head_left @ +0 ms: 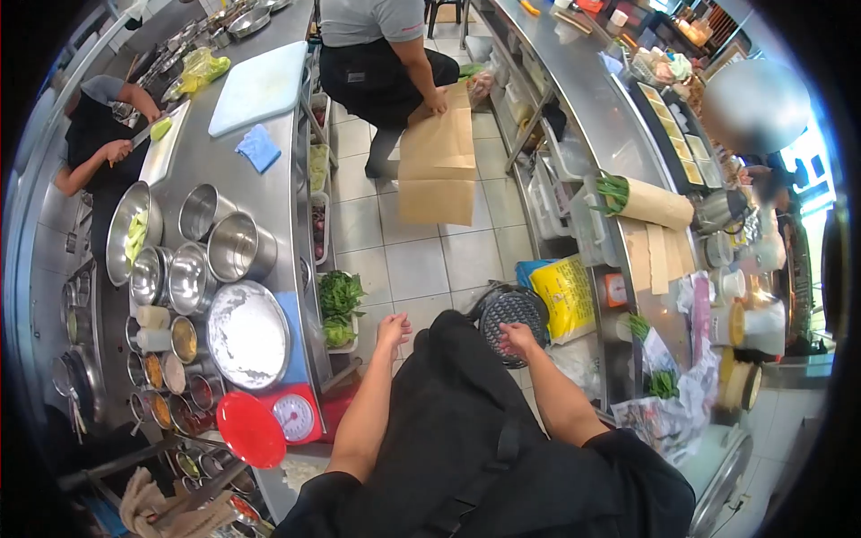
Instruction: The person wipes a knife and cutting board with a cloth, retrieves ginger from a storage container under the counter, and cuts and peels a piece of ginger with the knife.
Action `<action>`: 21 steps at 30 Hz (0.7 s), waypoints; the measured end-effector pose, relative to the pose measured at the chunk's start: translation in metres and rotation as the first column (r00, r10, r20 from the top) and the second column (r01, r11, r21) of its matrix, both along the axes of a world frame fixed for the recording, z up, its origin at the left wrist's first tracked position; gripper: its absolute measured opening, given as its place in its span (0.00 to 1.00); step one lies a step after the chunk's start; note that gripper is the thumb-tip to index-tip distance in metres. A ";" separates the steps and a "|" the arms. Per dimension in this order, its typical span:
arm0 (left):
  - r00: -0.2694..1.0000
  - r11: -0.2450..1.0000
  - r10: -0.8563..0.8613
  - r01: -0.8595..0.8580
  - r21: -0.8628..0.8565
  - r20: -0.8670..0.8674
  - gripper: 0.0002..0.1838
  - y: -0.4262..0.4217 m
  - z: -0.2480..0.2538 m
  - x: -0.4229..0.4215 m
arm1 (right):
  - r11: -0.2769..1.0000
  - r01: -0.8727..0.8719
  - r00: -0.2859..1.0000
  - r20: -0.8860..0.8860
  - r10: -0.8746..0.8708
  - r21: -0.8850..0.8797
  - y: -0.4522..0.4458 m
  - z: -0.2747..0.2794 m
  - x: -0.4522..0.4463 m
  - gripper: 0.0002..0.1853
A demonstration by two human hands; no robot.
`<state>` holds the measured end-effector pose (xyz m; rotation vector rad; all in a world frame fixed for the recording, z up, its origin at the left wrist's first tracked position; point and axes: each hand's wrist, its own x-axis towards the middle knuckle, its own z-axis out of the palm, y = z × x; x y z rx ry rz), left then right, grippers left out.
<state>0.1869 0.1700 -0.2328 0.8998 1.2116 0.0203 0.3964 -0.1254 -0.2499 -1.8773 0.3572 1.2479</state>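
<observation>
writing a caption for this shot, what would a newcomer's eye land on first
Probably the big brown paper that a crouching co-worker holds over the tiled floor, up the middle of the aisle. The bright yellow bag low by the right-hand counter and the red plate on the left one, beside a red scale, would likely come next.

Pale round thing [755, 106] seems blurred.
</observation>
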 end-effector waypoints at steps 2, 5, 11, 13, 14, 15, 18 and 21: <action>0.994 0.995 -0.096 0.098 0.030 -0.054 0.14 0.010 -0.033 -0.013 | 0.995 -0.099 0.994 0.034 0.100 -0.024 0.021 -0.027 0.022 0.19; 0.985 0.989 -0.095 0.077 -0.124 -0.145 0.14 0.014 -0.047 -0.013 | 0.882 -0.374 0.805 0.371 0.463 -0.288 0.055 -0.033 0.043 0.21; 0.961 0.969 -0.242 0.234 -0.077 -0.131 0.16 0.096 -0.023 0.091 | 0.734 -0.504 0.713 0.261 0.651 -0.455 0.143 -0.048 0.150 0.26; 0.987 0.987 -0.153 0.156 0.049 -0.046 0.15 0.138 -0.011 0.141 | 0.775 -0.477 0.733 0.299 0.611 -0.414 0.179 -0.037 0.181 0.26; 0.993 0.989 -0.100 0.106 0.101 -0.059 0.14 0.156 -0.001 0.168 | 0.855 -0.391 0.775 0.380 0.505 -0.340 0.211 -0.015 0.208 0.27; 0.996 0.986 -0.045 0.056 0.155 -0.074 0.13 0.176 0.012 0.191 | 0.844 -0.436 0.707 0.461 0.537 -0.313 0.241 -0.012 0.237 0.28; 0.999 0.892 -0.006 0.027 0.452 -0.049 0.13 0.226 0.037 0.249 | 0.877 -0.454 0.679 0.577 0.454 -0.156 0.325 0.036 0.298 0.32; 0.988 0.574 0.103 0.036 0.818 -0.116 0.14 0.258 0.097 0.270 | 0.837 -0.546 0.586 0.703 0.403 -0.024 0.414 0.038 0.345 0.32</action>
